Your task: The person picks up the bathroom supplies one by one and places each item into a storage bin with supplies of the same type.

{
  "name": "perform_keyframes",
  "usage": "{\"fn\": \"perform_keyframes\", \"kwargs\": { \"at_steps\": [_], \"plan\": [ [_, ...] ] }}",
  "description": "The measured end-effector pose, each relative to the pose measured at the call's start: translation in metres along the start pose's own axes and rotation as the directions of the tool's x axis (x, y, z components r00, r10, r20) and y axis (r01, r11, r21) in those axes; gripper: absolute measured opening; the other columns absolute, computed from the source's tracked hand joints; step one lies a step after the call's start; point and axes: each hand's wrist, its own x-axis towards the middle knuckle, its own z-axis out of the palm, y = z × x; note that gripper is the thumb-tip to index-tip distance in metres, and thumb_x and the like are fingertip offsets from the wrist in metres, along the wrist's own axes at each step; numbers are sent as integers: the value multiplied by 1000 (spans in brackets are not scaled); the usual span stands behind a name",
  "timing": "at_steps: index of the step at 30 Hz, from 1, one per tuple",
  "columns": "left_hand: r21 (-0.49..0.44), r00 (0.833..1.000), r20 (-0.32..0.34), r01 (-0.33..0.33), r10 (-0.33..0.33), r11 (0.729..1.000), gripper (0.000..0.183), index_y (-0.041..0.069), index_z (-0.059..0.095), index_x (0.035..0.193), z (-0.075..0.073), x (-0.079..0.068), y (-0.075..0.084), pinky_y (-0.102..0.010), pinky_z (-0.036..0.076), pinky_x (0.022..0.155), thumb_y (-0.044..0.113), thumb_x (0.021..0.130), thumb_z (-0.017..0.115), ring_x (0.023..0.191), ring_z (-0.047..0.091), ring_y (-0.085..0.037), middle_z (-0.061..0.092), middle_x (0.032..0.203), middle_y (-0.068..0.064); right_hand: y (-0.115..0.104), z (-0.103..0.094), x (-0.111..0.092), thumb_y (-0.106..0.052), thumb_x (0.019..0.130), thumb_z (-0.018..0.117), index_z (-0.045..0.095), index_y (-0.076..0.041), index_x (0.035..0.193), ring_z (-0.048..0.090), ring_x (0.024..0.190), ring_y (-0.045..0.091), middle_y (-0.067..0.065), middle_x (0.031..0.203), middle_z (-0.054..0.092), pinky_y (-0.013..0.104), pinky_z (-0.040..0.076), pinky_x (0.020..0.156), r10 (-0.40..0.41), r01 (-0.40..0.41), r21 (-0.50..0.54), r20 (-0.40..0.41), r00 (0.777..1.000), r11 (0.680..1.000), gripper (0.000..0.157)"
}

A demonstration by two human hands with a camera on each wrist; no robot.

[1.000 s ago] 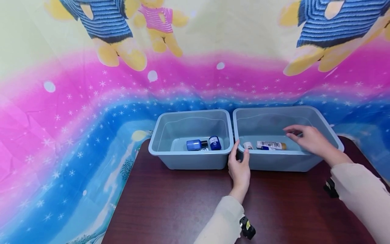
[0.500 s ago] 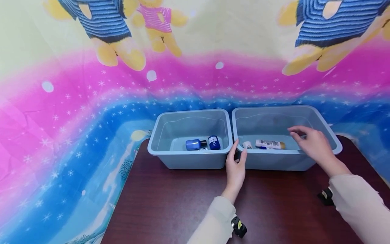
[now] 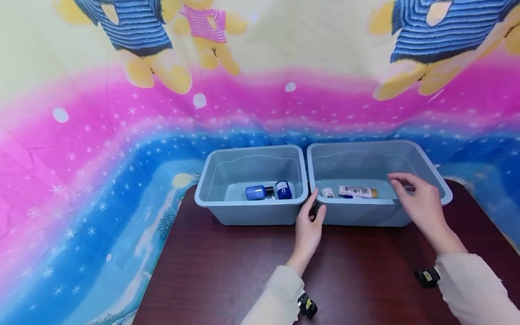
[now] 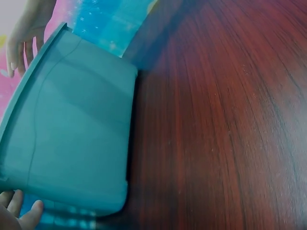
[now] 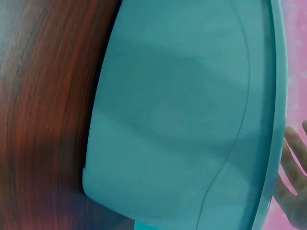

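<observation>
My left hand (image 3: 307,228) is at the front of the gap between two grey-blue bins, fingertips right at the near rim corners, thumb spread. Its fingertips also show low in the left wrist view. My right hand (image 3: 422,203) hovers over the front rim of the right bin (image 3: 361,213), fingers loosely bent around nothing. In that bin lie a white tube (image 3: 355,191) with a gold cap, a partly hidden blue item under it, and a small white item (image 3: 327,192). The left bin (image 3: 256,214) holds a blue bottle (image 3: 255,192) with a black cap and a dark blue container (image 3: 283,189) with a white label.
Both bins stand side by side at the back of a dark reddish-brown table (image 3: 227,266). Behind it hangs a colourful printed cloth (image 3: 260,90) with bears and snowflakes. The right bin's upright front wall (image 5: 177,96) fills much of the right wrist view.
My right hand has drawn back toward me from inside the right bin to its front rim. The left hand has shifted slightly left and back. The items in the bins keep their places.
</observation>
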Motion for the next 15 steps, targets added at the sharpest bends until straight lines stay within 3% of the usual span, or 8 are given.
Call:
{"fn": "perform_keyframes", "kwargs": {
  "at_steps": [4, 10, 15],
  "plan": [
    [49, 1000, 7, -19, 19, 999, 42, 41, 53, 141, -7, -4, 3, -43, 43, 102, 30, 101, 59, 128, 49, -10, 50, 143, 15, -4, 2, -9, -31, 103, 52, 65, -7, 128, 54, 105, 24, 18, 121, 65, 10, 36, 73, 24, -23, 24, -27, 999, 999, 37],
    [96, 998, 15, -62, 61, 993, 35, 27, 63, 135, -23, -10, 7, -45, 46, 98, 27, 100, 61, 122, 54, -13, 58, 134, 8, -8, 6, -20, -28, 102, 55, 68, -9, 124, 46, 96, -12, 17, 118, 66, 3, 35, 73, 18, -13, 60, -84, 996, 998, 32],
    [145, 997, 29, -79, 75, 986, 31, 21, 67, 129, -37, -14, 9, -36, 48, 94, 24, 99, 62, 117, 58, -16, 63, 127, 8, -11, 10, -26, -25, 101, 58, 69, -10, 122, 48, 93, -14, 16, 116, 67, 3, 38, 72, 10, -1, 87, -106, 994, 996, 29]
  ]
}}
